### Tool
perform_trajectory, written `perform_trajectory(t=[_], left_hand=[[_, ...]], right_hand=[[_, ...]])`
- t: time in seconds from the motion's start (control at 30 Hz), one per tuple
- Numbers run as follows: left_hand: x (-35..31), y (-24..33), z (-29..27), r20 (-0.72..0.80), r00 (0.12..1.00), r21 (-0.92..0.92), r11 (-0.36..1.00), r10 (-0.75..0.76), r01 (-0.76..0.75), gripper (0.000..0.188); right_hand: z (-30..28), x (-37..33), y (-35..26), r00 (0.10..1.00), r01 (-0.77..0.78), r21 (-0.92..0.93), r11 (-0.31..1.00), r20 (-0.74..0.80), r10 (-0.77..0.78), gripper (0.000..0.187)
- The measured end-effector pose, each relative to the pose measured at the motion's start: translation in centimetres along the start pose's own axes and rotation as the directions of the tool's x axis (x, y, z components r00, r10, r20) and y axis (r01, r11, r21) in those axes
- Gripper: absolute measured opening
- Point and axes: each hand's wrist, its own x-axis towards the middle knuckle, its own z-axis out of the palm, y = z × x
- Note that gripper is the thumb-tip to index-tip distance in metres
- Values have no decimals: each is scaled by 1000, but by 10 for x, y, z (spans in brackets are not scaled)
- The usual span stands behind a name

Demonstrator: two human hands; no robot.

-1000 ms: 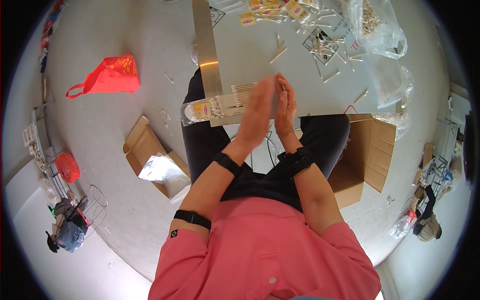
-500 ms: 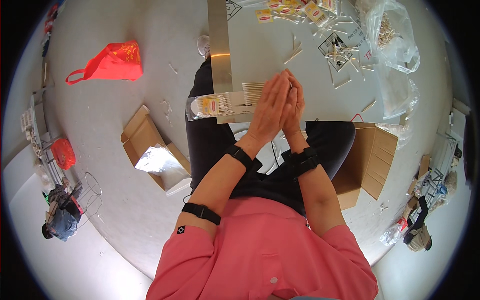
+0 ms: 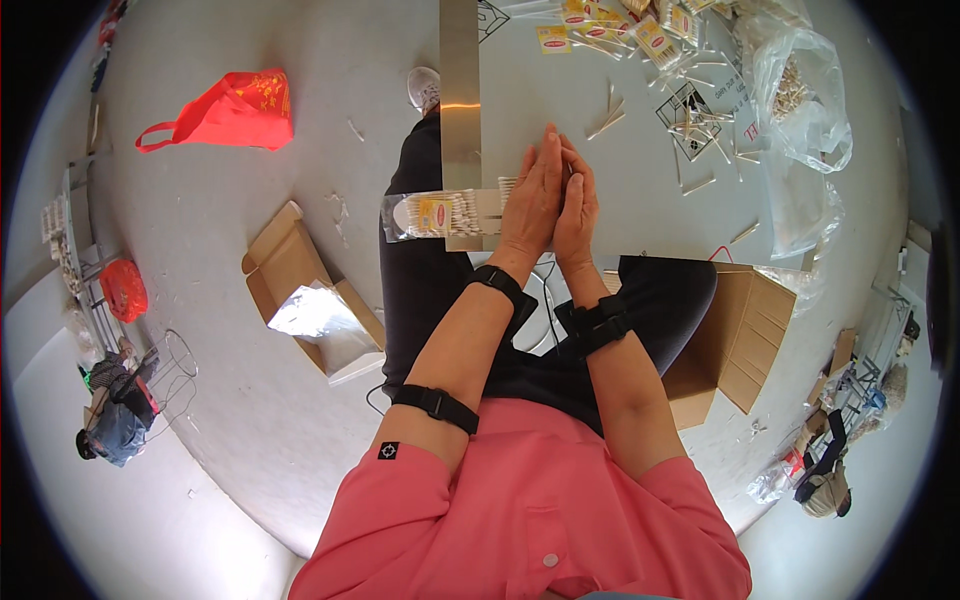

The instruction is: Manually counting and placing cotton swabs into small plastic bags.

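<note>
- From the head view I see my left hand [image 3: 530,200] and right hand [image 3: 578,212] pressed palm to palm over the worktop [image 3: 640,210], fingers straight and together. Whether anything lies between the palms I cannot tell; nothing shows at the fingertips.
- I judge the step to be rolling or squaring up a small bunch of sticks between the palms.
- The packet of cotton swabs [image 3: 440,214], clear with a yellow label, lies at the worktop's near-left edge, just beside my left hand and overhanging the edge.
- Any next move would call for parting the palms low over the worktop so nothing scatters.
- The worktop is pale grey with a metal strip [image 3: 460,90] along its left side; loose sticks [image 3: 700,135], small yellow-labelled packets [image 3: 640,30] and a clear plastic bag [image 3: 800,90] lie at the far right.
- On the floor: a red bag [image 3: 235,110], an open cardboard box [image 3: 310,305] with foil lining at left, and a larger cardboard box [image 3: 740,335] at right.
</note>
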Motion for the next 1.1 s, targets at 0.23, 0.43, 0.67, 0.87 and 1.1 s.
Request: perform_trajectory(t=[0.23,0.43,0.67,0.87,1.1], left_hand=[[-15,-3,-11,62,998,-17,1000,-8,9,65],[-21,-13,-20,148,987,401,909,62,-117,66],[-24,-21,-24,63,996,181,981,62,-73,66],[-26,-20,-27,42,999,-8,1000,27,-27,66],[-26,-13,-96,49,995,-20,996,82,-81,72]], right_hand=[[10,-18,2,999,1,-13,1000,-32,-1,37],[24,-29,3,999,37,-19,999,-36,-38,36],[33,-31,-3,999,20,-27,999,-31,-21,35],[28,-29,-5,998,16,-3,1000,-56,-16,36],[-9,-38,-17,916,395,-658,642,338,-217,44]])
